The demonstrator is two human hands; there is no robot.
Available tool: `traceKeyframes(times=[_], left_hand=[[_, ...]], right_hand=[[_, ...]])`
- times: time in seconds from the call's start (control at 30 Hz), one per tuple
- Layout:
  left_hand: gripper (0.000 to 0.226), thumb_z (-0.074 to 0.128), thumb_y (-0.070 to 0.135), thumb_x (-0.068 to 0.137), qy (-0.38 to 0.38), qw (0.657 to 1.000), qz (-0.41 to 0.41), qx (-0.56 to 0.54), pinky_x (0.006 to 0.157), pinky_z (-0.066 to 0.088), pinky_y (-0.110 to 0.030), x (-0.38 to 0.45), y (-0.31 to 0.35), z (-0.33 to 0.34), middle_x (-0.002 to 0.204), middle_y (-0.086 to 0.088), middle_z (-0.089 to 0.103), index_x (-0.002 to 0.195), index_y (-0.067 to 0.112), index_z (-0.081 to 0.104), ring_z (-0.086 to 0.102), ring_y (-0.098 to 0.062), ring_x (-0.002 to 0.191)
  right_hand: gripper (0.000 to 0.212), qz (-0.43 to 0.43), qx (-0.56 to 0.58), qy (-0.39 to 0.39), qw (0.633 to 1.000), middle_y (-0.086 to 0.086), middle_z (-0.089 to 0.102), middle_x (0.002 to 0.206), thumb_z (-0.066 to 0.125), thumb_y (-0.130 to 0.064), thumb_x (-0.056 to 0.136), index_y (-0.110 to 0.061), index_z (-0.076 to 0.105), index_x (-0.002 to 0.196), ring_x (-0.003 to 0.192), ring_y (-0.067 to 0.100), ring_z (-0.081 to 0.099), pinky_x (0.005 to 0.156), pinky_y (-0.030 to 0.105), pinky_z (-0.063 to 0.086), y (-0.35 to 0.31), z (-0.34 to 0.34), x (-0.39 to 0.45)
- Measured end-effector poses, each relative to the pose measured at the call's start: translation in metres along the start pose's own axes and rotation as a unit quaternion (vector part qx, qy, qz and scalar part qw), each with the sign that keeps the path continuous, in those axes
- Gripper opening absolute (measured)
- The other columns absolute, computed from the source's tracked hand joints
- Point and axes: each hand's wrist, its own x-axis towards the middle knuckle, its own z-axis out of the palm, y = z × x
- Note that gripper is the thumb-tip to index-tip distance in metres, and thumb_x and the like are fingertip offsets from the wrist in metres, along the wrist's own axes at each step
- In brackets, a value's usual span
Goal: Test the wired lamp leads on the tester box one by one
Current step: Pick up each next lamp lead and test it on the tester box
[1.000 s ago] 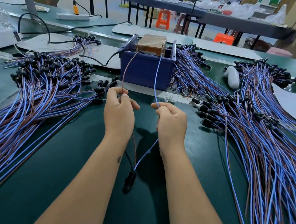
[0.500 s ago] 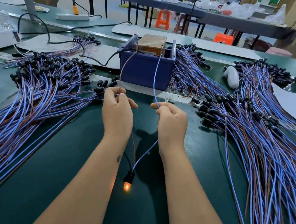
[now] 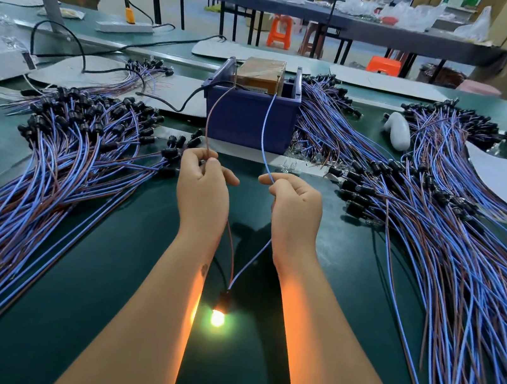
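Brighter now, lamp (image 3: pixel 217 318) between hands, leads seemingly on tester box (image 3: pixel 251 115).

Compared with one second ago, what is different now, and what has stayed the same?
The lamp between the forearms, dark a second ago, then faintly orange, now glows brightly. Nothing was let go: the left hand still pinches the brown lead, the right hand the blue lead, both reaching the tester box.

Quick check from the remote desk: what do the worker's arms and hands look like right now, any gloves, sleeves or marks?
Both forearms are bare, no sleeves in view. The left hand and right hand wear no gloves, rings or watch. A small dark mark sits on the left forearm near the wrist.
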Motion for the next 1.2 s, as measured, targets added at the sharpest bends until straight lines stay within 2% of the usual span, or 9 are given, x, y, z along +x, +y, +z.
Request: traceKeyframes(times=[0.3, 0.43, 0.6, 0.7, 0.77, 0.83, 0.9, 1.0, 1.2], left_hand=[[0.018, 0.061, 0.014, 0.093, -0.096, 0.995, -0.033, -0.017, 0.053, 0.038, -0.012, 0.000, 0.002, 0.004, 0.071, 0.013, 0.063, 0.082, 0.026, 0.070, 0.046, 0.005, 0.050], [0.015, 0.060, 0.012, 0.093, -0.143, 0.988, -0.058, -0.029, 0.049, 0.038, -0.010, 0.000, 0.007, 0.002, 0.057, 0.016, 0.062, 0.085, 0.020, 0.070, 0.050, 0.004, 0.048], [0.017, 0.059, 0.012, 0.096, -0.175, 0.979, -0.088, -0.057, 0.042, 0.036, -0.012, -0.002, 0.012, 0.001, 0.049, 0.012, 0.057, 0.081, 0.014, 0.066, 0.046, 0.001, 0.040], [0.020, 0.052, 0.013, 0.098, -0.171, 0.965, -0.126, -0.151, 0.046, 0.029, -0.019, 0.004, 0.012, -0.002, 0.048, 0.007, 0.045, 0.079, 0.015, 0.059, 0.037, -0.007, 0.043], [0.021, 0.048, 0.016, 0.100, -0.179, 0.939, -0.148, -0.254, 0.045, 0.034, -0.018, 0.006, 0.015, -0.005, 0.052, 0.006, 0.050, 0.081, 0.017, 0.055, 0.045, -0.007, 0.046], [0.019, 0.049, 0.020, 0.101, -0.155, 0.933, -0.158, -0.284, 0.045, 0.038, -0.017, 0.008, 0.016, -0.008, 0.058, 0.007, 0.059, 0.084, 0.020, 0.056, 0.055, -0.005, 0.053], [0.017, 0.052, 0.020, 0.101, -0.100, 0.945, -0.161, -0.266, 0.047, 0.041, -0.017, 0.010, 0.013, -0.010, 0.061, 0.009, 0.064, 0.084, 0.022, 0.057, 0.058, -0.003, 0.055], [0.018, 0.059, 0.020, 0.098, -0.035, 0.973, -0.142, -0.178, 0.054, 0.046, -0.018, 0.012, 0.010, -0.011, 0.061, 0.012, 0.066, 0.080, 0.022, 0.059, 0.057, -0.001, 0.054], [0.018, 0.069, 0.010, 0.087, -0.116, 0.993, 0.023, 0.021, 0.057, 0.043, -0.014, -0.003, 0.004, -0.001, 0.066, 0.007, 0.068, 0.073, 0.020, 0.066, 0.056, 0.000, 0.059]], right_hand=[[0.025, -0.019, -0.015, -0.049, 0.999, -0.016, 0.043, 0.044, 0.052, -0.006, 0.088, -0.022, 0.070, 0.079, 0.053, 0.013, 0.038, 0.058, 0.031, 0.035, 0.004, 0.004, 0.002], [0.023, -0.050, -0.038, -0.070, 0.996, -0.017, 0.055, 0.052, 0.053, -0.012, 0.084, -0.024, 0.073, 0.081, 0.055, 0.008, 0.047, 0.060, 0.032, 0.042, 0.005, 0.006, 0.001], [0.018, -0.072, -0.073, -0.095, 0.990, 0.002, 0.070, 0.072, 0.057, -0.016, 0.090, -0.016, 0.075, 0.090, 0.067, 0.019, 0.060, 0.070, 0.039, 0.053, 0.006, 0.006, 0.000], [0.022, -0.034, 0.011, -0.106, 0.994, 0.003, 0.057, 0.058, 0.053, -0.010, 0.097, -0.005, 0.073, 0.089, 0.054, 0.009, 0.050, 0.056, 0.023, 0.044, 0.003, 0.000, 0.004], [0.013, -0.029, 0.009, -0.140, 0.990, 0.013, 0.053, 0.066, 0.059, -0.005, 0.094, -0.010, 0.071, 0.096, 0.062, 0.019, 0.048, 0.063, 0.029, 0.042, 0.002, -0.002, 0.005], [0.029, -0.033, 0.003, -0.184, 0.982, 0.014, 0.053, 0.074, 0.070, -0.001, 0.085, -0.019, 0.066, 0.108, 0.070, 0.022, 0.046, 0.069, 0.035, 0.043, 0.000, -0.001, 0.004], [0.043, -0.031, 0.031, -0.203, 0.978, 0.011, 0.058, 0.077, 0.074, -0.001, 0.082, -0.021, 0.061, 0.118, 0.071, 0.022, 0.050, 0.070, 0.031, 0.048, 0.000, -0.002, 0.003], [0.024, -0.034, 0.135, -0.212, 0.967, 0.002, 0.068, 0.082, 0.065, -0.011, 0.092, -0.021, 0.063, 0.113, 0.068, 0.017, 0.062, 0.066, 0.023, 0.052, -0.003, -0.006, 0.003], [0.029, -0.019, 0.131, -0.077, 0.988, -0.006, 0.057, 0.072, 0.038, -0.017, 0.106, -0.022, 0.063, 0.092, 0.063, 0.007, 0.057, 0.063, 0.020, 0.048, 0.002, -0.020, 0.017]])
